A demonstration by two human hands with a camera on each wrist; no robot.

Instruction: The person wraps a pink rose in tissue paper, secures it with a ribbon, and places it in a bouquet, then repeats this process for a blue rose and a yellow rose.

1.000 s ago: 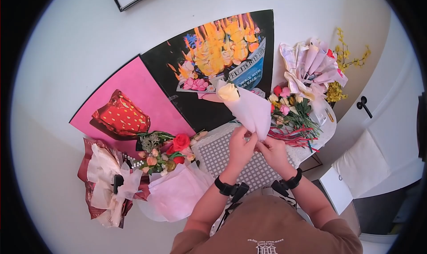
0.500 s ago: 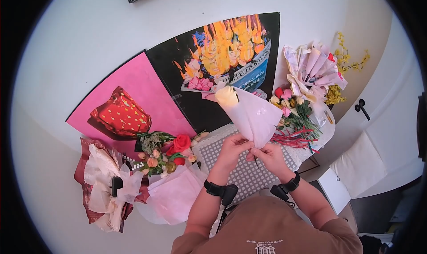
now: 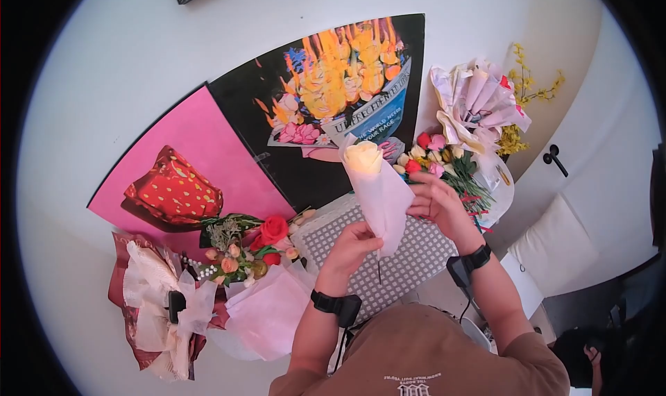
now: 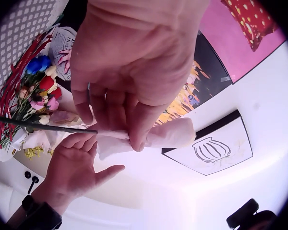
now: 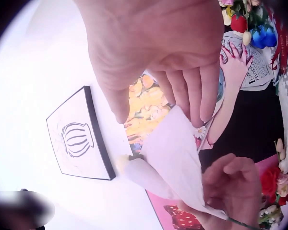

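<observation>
A cream-white rose (image 3: pixel 363 158) stands nearly upright in front of me, rolled in pale pink wrapping paper (image 3: pixel 385 205). My left hand (image 3: pixel 349 249) pinches the gathered lower end of the paper between thumb and fingers. Below that pinch the thin dark stem (image 3: pixel 379 271) sticks out. To the right, my right hand (image 3: pixel 442 205) is spread with straight fingers, its fingertips right at the paper's edge. In the right wrist view the extended fingers overlap the top of the paper (image 5: pixel 175 148), and the thumb stands apart.
A grey-and-white patterned surface (image 3: pixel 395 271) lies below. Loose flowers (image 3: pixel 451 163) and a pink-wrapped bouquet (image 3: pixel 485 104) are to the right. Pink paper sheets (image 3: pixel 267 309), more flowers (image 3: pixel 243 247) and a dark-red wrapped bundle (image 3: pixel 163 292) lie left. Posters (image 3: pixel 347 90) stand behind.
Both hands held the wrapper's lower end before. The right hand has let go and moved up and right, opening beside the paper, while the left keeps its pinch and the rose has become more upright.
</observation>
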